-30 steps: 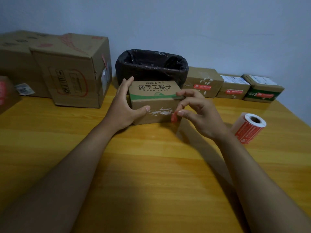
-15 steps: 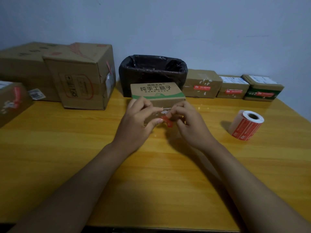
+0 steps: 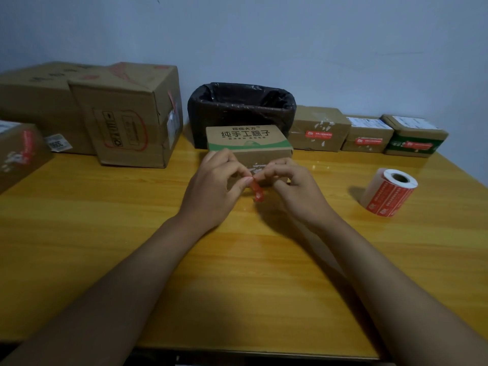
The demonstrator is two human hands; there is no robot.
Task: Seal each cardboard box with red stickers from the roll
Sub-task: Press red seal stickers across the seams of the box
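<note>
A small cardboard box (image 3: 248, 140) with green trim and printed characters stands at the table's middle, in front of the black bin. Just in front of it, my left hand (image 3: 214, 186) and my right hand (image 3: 295, 188) meet fingertip to fingertip and pinch a curled red sticker (image 3: 257, 191) that hangs down between them. The sticker roll (image 3: 388, 191), white-cored with red labels, lies on its side to the right of my right hand. Three small boxes (image 3: 319, 128) (image 3: 368, 134) (image 3: 416, 137) along the back right carry red stickers on their fronts.
A black-lined bin (image 3: 241, 107) stands against the wall behind the box. Two large cardboard boxes (image 3: 132, 112) (image 3: 39, 101) fill the back left, and another box (image 3: 18, 151) sits at the left edge. The wooden table (image 3: 237, 273) stretches toward me.
My left hand left the box's side and joined my right hand at the red sticker. Both hands now pinch it in front of the box. The view has tilted slightly down.
</note>
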